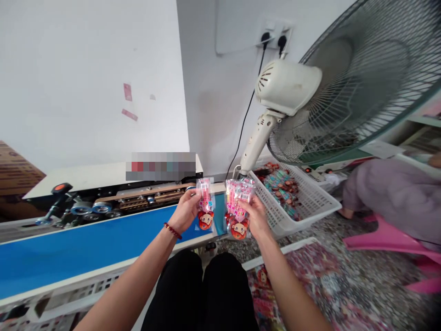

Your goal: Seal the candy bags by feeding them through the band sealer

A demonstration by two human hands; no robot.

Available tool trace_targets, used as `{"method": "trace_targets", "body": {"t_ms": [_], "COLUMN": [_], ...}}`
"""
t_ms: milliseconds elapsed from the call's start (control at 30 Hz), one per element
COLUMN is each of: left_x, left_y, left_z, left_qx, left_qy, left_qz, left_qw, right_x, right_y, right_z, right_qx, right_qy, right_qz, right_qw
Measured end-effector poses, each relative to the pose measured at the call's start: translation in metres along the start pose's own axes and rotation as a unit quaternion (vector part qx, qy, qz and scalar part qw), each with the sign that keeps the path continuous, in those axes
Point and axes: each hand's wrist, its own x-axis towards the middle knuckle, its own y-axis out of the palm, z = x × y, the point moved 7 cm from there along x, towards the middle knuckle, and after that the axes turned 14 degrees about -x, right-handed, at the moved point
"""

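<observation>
Pinched in my left hand [186,209], which wears a red bead bracelet, is a clear candy packet [206,207] printed with a red-haired cartoon face. My right hand [257,215] grips a small stack of the same kind of candy packets [237,214], pink with lettering and the cartoon face at the bottom. The two hands are apart, side by side above the end of the blue conveyor belt [103,241]. What exactly lies inside the packets is too small to tell.
Behind the belt runs a sealing machine [148,200] with rollers. A large fan [344,87] stands right. White baskets [310,209] hold many packets, and a crate of packets [268,294] lies by my right knee. A seated person [389,197] occupies a pink stool [375,239].
</observation>
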Motion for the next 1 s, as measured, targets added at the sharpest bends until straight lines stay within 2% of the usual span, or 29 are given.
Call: {"method": "trace_targets", "body": {"t_ms": [100,200,333,433,533,767,867,1000], "left_x": [-0.003,-0.009,-0.013,-0.011,-0.008,-0.002,0.001,0.01], "left_y": [0.004,0.01,0.012,0.008,0.001,-0.017,-0.025,-0.024], "left_z": [0.0,-0.009,-0.015,-0.012,-0.006,0.016,0.017,0.009], "left_qx": [0.007,0.07,0.139,0.155,0.123,0.117,0.154,0.245], "left_qy": [0.014,0.06,0.083,0.074,0.064,-0.008,-0.011,0.019], "left_qz": [0.003,0.025,0.014,-0.006,-0.024,-0.043,-0.059,-0.046], "left_qw": [1.0,0.995,0.987,0.985,0.99,0.992,0.986,0.968], "right_x": [0.0,0.0,-0.001,0.0,0.001,0.004,0.004,0.004], "right_y": [0.005,0.003,-0.002,-0.005,-0.005,-0.002,-0.002,-0.002], "right_z": [0.0,-0.001,-0.003,-0.007,-0.012,-0.022,-0.024,-0.023], "right_qx": [-0.005,-0.009,-0.017,-0.027,-0.024,-0.014,-0.012,-0.014], "right_qy": [0.003,0.005,0.003,0.002,0.005,0.022,0.024,0.023], "right_qz": [-0.009,-0.016,-0.02,-0.031,-0.032,-0.021,-0.019,-0.019], "right_qw": [1.0,1.0,1.0,0.999,0.999,0.999,0.999,0.999]}}
